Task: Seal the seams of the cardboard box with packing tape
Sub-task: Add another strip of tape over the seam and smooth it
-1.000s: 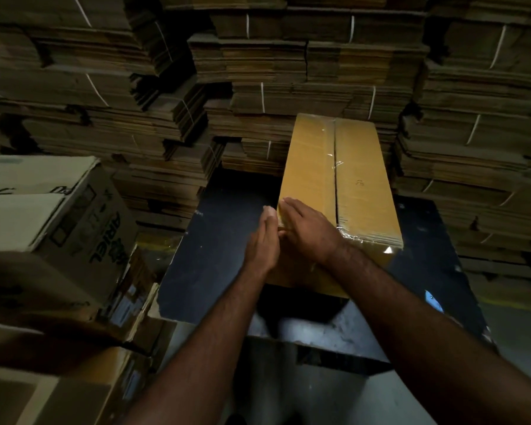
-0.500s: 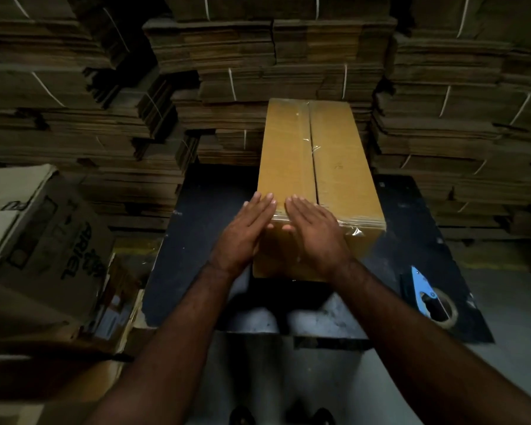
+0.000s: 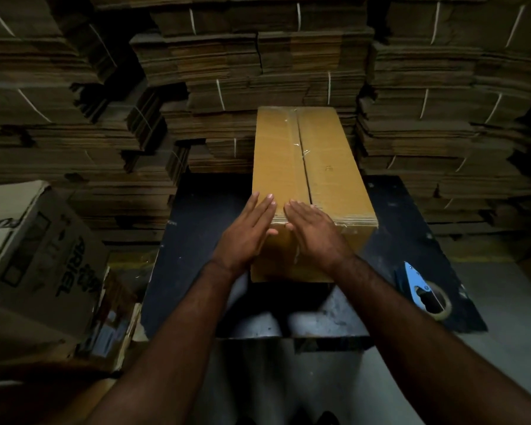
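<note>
Nearest the camera: two bare forearms reach forward from the bottom edge. The left hand [image 3: 248, 230] lies flat, fingers extended and held together, palm against the near left corner of the cardboard box [image 3: 322, 167]; it grips nothing. The right hand [image 3: 314, 231] is likewise flat and empty, fingers together, draped over the near top edge just left of the centre seam [image 3: 302, 157]. The two hands are close beside each other but not touching.

The box stands on a dark work table [image 3: 196, 240], its long axis running away from the viewer. Clear packing tape [image 3: 304, 153] shows as glossy wrinkles along the seam and over the near edge.

At the right, on the table's near right corner, a blue tape dispenser [image 3: 419, 285] with its roll lies well apart from the box. At the left, a printed carton [image 3: 43, 256] sits tilted beside the table.

Farthest: stacks of flattened cardboard [image 3: 258, 56], tied in bundles with white strapping, fill the background.
</note>
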Action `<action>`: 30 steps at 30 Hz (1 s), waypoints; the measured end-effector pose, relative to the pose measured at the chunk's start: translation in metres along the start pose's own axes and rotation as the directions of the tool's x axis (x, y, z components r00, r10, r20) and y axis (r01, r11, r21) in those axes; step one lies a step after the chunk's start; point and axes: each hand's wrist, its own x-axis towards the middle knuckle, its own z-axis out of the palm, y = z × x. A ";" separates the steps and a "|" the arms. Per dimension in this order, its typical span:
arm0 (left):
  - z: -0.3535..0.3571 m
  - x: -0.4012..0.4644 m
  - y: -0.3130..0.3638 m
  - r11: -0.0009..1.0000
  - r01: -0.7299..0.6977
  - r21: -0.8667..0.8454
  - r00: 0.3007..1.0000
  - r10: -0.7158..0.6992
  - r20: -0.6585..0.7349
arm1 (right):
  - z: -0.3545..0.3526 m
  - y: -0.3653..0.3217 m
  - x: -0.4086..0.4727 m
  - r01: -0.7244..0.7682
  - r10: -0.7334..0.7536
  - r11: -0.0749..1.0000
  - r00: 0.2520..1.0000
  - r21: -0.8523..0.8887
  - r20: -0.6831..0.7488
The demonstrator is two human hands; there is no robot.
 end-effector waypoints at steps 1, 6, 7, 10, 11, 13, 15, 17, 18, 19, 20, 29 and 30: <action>-0.003 0.003 0.000 1.000 -0.003 0.001 1.000 0.003 0.012 | -0.003 0.001 -0.001 -0.005 0.005 1.000 1.000 -0.014 0.008; 0.000 0.014 0.019 0.999 0.029 0.025 0.999 -0.028 -0.020 | -0.013 0.008 -0.003 -0.104 0.102 0.992 0.994 -0.067 -0.032; 0.003 0.014 0.019 0.999 0.021 0.037 0.999 -0.020 -0.029 | -0.010 0.010 -0.004 -0.109 0.109 0.990 0.994 -0.087 -0.004; 0.007 0.012 0.010 0.997 -0.041 0.063 0.999 0.041 -0.006 | -0.003 0.017 -0.005 -0.062 0.066 0.993 0.997 -0.098 0.036; 0.004 0.010 0.008 0.996 -0.067 0.065 0.998 0.066 0.018 | -0.004 0.021 -0.005 -0.038 0.043 0.995 0.998 -0.097 0.049; -0.002 0.006 0.005 0.994 -0.101 0.050 0.992 0.097 0.080 | -0.008 0.026 -0.007 0.008 0.003 0.994 0.994 -0.107 0.109; -0.010 0.004 0.011 0.996 -0.070 0.049 0.994 0.065 0.089 | -0.014 0.029 -0.008 0.030 -0.017 0.996 0.989 -0.085 0.149; -0.014 0.013 0.024 0.998 -0.005 0.065 0.998 0.001 0.067 | -0.022 0.031 -0.008 0.004 -0.001 0.999 0.997 -0.038 0.080; -0.013 0.019 0.032 0.997 0.023 0.077 0.998 -0.028 0.060 | -0.025 0.033 -0.010 -0.029 0.031 0.999 0.998 -0.030 0.047; -0.011 0.024 0.039 0.995 0.048 0.090 0.997 -0.054 0.058 | -0.028 0.034 -0.011 -0.061 0.062 0.997 0.997 -0.044 0.035; -0.008 0.029 0.044 0.992 0.074 0.104 0.995 -0.080 0.059 | -0.028 0.036 -0.012 -0.077 0.081 0.994 0.996 -0.074 0.046; 0.002 0.023 0.048 0.966 0.020 0.256 0.998 -0.035 0.054 | -0.016 0.058 -0.026 0.024 0.009 0.972 0.990 -0.232 0.140; 0.000 0.025 0.051 0.968 0.029 0.250 0.997 -0.045 0.061 | -0.019 0.060 -0.026 0.030 0.000 0.977 0.990 -0.210 0.141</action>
